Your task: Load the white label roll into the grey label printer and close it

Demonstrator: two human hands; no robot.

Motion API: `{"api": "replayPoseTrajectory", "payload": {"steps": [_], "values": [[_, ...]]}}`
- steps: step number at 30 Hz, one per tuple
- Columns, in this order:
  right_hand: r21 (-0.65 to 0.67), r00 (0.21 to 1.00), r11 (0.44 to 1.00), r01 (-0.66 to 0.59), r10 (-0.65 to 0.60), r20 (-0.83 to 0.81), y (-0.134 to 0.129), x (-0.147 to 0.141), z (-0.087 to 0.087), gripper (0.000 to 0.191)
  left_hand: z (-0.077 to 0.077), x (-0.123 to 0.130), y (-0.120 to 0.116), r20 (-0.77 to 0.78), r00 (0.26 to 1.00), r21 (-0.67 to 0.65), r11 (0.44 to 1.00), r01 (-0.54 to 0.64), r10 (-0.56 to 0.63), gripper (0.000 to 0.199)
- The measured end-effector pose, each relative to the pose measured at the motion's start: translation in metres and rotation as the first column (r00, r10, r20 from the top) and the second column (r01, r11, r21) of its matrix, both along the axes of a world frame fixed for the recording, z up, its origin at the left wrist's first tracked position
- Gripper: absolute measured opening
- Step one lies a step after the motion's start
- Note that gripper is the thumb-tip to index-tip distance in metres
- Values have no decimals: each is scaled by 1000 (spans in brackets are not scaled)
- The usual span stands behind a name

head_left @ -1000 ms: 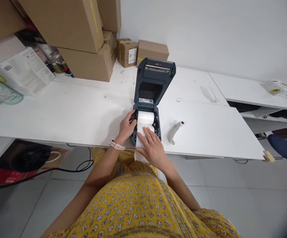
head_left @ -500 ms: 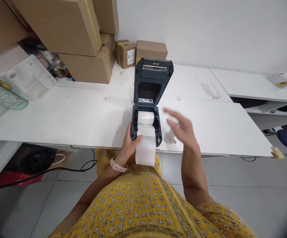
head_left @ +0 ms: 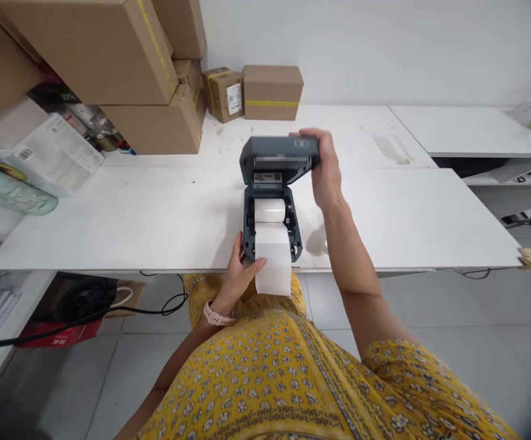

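A dark label printer [head_left: 297, 235] stands at the table's front edge with its hinged lid [head_left: 265, 146] tilted partly down. Inside it lies a white label roll [head_left: 269, 210], and a strip of label paper [head_left: 273, 269] runs forward and hangs over the front. My right hand [head_left: 327, 165] is closed round the lid's upper right corner. With its thumb on the strip's left edge, my left hand [head_left: 240, 272] stays at the printer's front left corner, its fingers along the casing. What lies under those fingers is hidden.
Cardboard boxes [head_left: 150, 128] are stacked at the back left, with two smaller ones, including a taped carton [head_left: 273, 91], along the wall. A green cylinder [head_left: 13, 186] and a white box [head_left: 54, 156] sit at far left. A black cable [head_left: 123, 313] hangs below the white table [head_left: 407, 226].
My right hand has moved from the air beside the printer up to the lid and gripped it. The lid has swung down partway. My left hand keeps its place on the paper.
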State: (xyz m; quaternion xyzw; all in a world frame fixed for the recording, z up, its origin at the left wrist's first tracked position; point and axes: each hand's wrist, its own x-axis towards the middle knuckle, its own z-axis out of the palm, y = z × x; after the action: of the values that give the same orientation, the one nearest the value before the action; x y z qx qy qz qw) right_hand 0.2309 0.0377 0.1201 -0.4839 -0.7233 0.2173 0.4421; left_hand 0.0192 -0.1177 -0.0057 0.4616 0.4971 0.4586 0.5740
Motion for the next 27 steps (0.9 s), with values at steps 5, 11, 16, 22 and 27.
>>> {"api": "replayPoseTrajectory", "payload": {"steps": [5, 11, 16, 22, 27], "values": [[-24, 998, 1000, 12, -14, -60, -95, 2, -58, 55, 0, -4, -2, -45, 998, 36, 998, 47, -46, 109], [-416, 914, 909, -9, -161, -373, -132, -15, -113, 86, 14, -6, 2, 7, 994, 36, 993, 108, -108, 113], [-565, 871, 813, -139, -171, -460, -131, -15, -122, 110, 27, 0, 19, -40, 998, -33, 999, 38, -39, 101], [-542, 890, 833, -109, -161, -427, -136, -10, -120, 105, 28, 5, 21, -82, 996, 48, 999, 22, -18, 82], [-493, 896, 870, -16, -207, -393, -139, -17, -124, 94, 24, 7, 25, -106, 994, 118, 993, 6, 7, 76]]}}
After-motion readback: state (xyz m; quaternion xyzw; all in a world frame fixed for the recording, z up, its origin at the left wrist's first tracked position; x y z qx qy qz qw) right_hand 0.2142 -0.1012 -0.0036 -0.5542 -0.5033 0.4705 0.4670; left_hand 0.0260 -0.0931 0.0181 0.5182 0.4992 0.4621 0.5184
